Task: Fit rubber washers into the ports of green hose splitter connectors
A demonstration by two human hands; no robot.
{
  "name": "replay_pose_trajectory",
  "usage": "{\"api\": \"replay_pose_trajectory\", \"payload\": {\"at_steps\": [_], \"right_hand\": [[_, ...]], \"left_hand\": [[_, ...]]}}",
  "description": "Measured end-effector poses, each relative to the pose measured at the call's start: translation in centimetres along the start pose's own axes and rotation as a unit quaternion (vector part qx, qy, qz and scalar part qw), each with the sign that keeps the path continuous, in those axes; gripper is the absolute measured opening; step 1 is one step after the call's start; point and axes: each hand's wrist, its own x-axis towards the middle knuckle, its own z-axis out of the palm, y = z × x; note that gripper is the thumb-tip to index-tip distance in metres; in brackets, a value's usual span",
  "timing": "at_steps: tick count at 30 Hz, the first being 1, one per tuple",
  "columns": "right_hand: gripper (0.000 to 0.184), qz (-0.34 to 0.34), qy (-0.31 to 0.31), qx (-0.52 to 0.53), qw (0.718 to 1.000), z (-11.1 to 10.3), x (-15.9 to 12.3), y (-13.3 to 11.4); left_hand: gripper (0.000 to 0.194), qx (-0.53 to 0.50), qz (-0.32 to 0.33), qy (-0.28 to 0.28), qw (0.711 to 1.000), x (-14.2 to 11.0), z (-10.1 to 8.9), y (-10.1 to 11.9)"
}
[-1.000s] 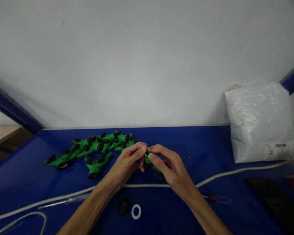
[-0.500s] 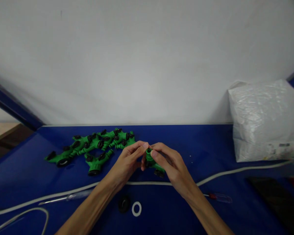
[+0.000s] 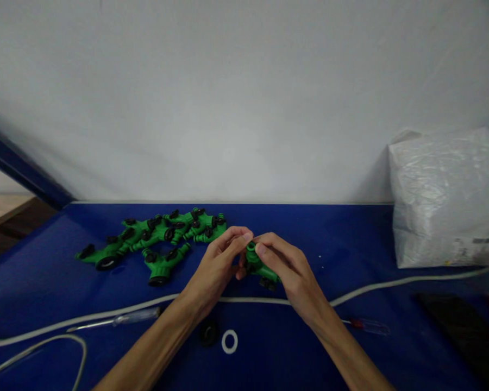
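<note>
Both hands meet over the middle of the blue table [image 3: 342, 233]. My right hand [image 3: 287, 269] grips a green plastic hose fitting [image 3: 257, 264] with black parts. My left hand [image 3: 218, 266] pinches at the fitting's top end, thumb and fingers pressed together beside the right fingertips. What the left fingertips hold, if anything, is too small to see. A pile of several similar green fittings [image 3: 158, 239] lies to the left of the hands.
A white ring [image 3: 229, 341] and a black ring [image 3: 208, 332] lie on the table near my forearms. White cables [image 3: 391, 284] cross the table. A clear-handled screwdriver [image 3: 118, 319] lies left, another with a red tip [image 3: 367, 326] right. A white plastic bag [image 3: 446, 198] stands at the back right.
The view has shifted a little; both hands stay together on the green fitting, with the fingers working slightly at its top end.
</note>
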Motion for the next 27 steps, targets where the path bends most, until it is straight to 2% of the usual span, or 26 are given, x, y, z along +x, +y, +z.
{"api": "replay_pose_trajectory", "payload": {"at_steps": [9,13,15,19,22,27], "right_hand": [[0.028,0.004,0.01,-0.006,1.0,0.4,-0.1,0.2],[0.029,0.031,0.041,0.042,0.998,0.7,0.3,0.7],[0.036,0.092,0.058,0.119,0.987,0.9,0.6,1.1],[0.048,0.201,0.067,0.297,0.931,1.0,1.1,1.7],[0.045,0.209,0.082,0.361,0.905,0.8,1.3,1.6],[0.036,0.176,0.079,0.385,0.902,0.5,1.4,1.3]], "left_hand": [[0.027,0.001,-0.016,0.028,0.999,0.1,0.1,-0.5],[0.03,0.009,-0.01,0.03,0.999,0.4,-0.1,-0.6],[0.032,0.01,-0.01,0.033,0.999,0.6,-0.3,-0.6],[0.038,0.017,0.014,0.053,0.998,1.1,-1.2,-0.4],[0.039,0.069,0.077,0.078,0.992,1.4,-2.0,0.2],[0.039,0.169,0.147,0.085,0.971,0.9,-2.1,2.3]]}}
